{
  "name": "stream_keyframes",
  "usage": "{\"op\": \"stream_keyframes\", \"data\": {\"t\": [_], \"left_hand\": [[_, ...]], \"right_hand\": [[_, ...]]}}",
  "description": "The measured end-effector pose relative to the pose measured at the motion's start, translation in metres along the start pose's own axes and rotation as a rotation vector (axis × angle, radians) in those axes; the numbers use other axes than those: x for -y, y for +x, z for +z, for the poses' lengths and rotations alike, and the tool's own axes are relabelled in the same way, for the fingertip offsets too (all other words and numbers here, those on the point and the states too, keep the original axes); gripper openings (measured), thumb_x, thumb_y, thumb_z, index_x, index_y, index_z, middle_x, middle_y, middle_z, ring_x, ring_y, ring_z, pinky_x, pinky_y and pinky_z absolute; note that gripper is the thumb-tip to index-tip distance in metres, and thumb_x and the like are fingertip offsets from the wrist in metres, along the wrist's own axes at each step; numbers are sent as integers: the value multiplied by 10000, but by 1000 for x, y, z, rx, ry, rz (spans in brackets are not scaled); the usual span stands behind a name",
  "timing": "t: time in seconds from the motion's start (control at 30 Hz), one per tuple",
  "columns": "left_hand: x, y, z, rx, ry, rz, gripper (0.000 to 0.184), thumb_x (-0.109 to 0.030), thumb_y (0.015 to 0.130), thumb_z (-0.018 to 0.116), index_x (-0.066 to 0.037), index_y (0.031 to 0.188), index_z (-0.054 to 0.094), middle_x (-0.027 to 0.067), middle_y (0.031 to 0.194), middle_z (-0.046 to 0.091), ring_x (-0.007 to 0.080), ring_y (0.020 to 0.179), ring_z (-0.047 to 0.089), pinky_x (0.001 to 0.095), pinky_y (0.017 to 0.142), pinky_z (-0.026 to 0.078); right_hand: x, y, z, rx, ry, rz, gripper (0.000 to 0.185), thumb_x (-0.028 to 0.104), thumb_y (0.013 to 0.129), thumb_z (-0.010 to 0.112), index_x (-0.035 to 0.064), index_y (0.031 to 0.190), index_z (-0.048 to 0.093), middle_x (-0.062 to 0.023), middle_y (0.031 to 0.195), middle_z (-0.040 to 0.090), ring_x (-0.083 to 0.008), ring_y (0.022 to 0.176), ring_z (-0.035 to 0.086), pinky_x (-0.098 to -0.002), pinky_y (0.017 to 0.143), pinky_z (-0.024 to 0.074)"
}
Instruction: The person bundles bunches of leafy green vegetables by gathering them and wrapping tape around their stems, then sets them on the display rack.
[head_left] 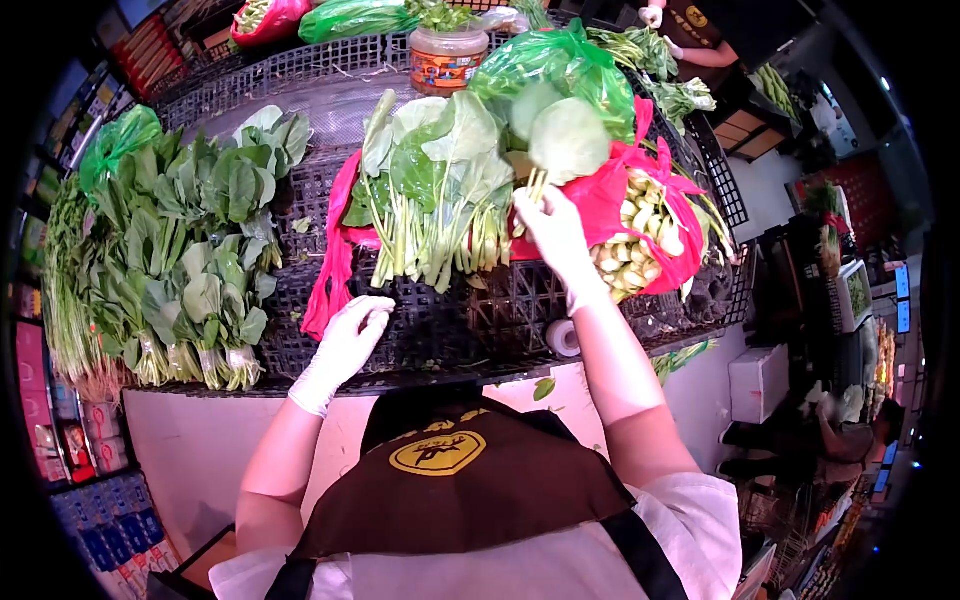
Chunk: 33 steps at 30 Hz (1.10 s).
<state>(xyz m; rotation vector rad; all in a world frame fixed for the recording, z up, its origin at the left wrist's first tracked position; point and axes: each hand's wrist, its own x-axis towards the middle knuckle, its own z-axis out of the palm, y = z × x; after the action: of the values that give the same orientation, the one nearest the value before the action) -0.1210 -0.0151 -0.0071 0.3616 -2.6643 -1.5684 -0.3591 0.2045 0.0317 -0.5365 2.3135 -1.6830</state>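
Observation:
My right hand (pixel 555 228), in a white glove, pinches the thin stems of a leafy green (pixel 568 140). Its broad leaves stand up from the fingers and are blurred. Beside it a loose pile of leafy greens (pixel 440 160) lies on a pink plastic bag (pixel 340 250), stems toward me. My left hand (pixel 350 335), also gloved, is by the near edge of the black crate surface (pixel 430 330), just left of the stem ends. Its fingers are loosely bent, the thumb is apart, and nothing shows in them. Right of my right hand, another pink bag (pixel 675 215) holds thick cut stems (pixel 635 240).
Bundled leafy greens (pixel 200 250) stand at the left. A green plastic bag (pixel 555 65) and a labelled tub (pixel 447 60) sit at the back. A tape roll (pixel 563 338) lies near the front edge. A co-worker's gloved hand (pixel 652 16) shows at the far right.

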Motion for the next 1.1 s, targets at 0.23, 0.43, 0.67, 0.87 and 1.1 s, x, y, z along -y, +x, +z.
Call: {"op": "stream_keyframes", "data": {"t": [0.23, 0.43, 0.67, 0.87, 1.1], "left_hand": [[-29, 21, 29, -128, -4, 234, 312, -123, 858, 592, -17, 1150, 555, 114, 1001, 591, 233, 934, 585, 332, 851, 456], [-46, 74, 52, -410, 725, 202, 988, -513, 592, 766, -72, 1388, 380, 195, 1415, 352, 387, 1325, 309, 635, 1028, 219], [-20, 103, 47, -113, 561, -156, 1138, -433, 591, 765, -96, 1483, 143, 188, 1532, 106, 392, 1406, 135, 519, 1087, 269], [12, 105, 22, -107, 206, 55, 1010, -269, 577, 767, -66, 1438, 277, 249, 1500, 164, 415, 1364, 237, 403, 1090, 305], [13, 103, 18, -114, 139, 54, 995, -244, 569, 772, -86, 1430, 300, 227, 1500, 187, 392, 1342, 298, 386, 1059, 351]], "right_hand": [[-36, 4, 10, 162, -471, 114, 558, 417, 726, 728, -43, 998, 568, -216, 888, 635, -359, 888, 621, -405, 807, 481], [-26, 10, 32, 190, -453, 158, 984, 456, 584, 829, -120, 1252, 391, -298, 1211, 525, -362, 1148, 534, -376, 984, 425], [-75, 15, 61, 47, -175, 73, 1065, 283, 533, 875, -88, 1339, 286, -245, 1253, 518, -289, 1142, 537, -347, 989, 413], [-60, 20, 49, 368, 513, 480, 447, 92, 699, 785, -54, 1085, 611, -113, 912, 688, -202, 757, 671, -311, 662, 555], [-37, 24, 56, 466, 458, 611, 402, 77, 792, 700, -44, 1146, 554, -145, 937, 676, -232, 741, 683, -339, 634, 580]]}}
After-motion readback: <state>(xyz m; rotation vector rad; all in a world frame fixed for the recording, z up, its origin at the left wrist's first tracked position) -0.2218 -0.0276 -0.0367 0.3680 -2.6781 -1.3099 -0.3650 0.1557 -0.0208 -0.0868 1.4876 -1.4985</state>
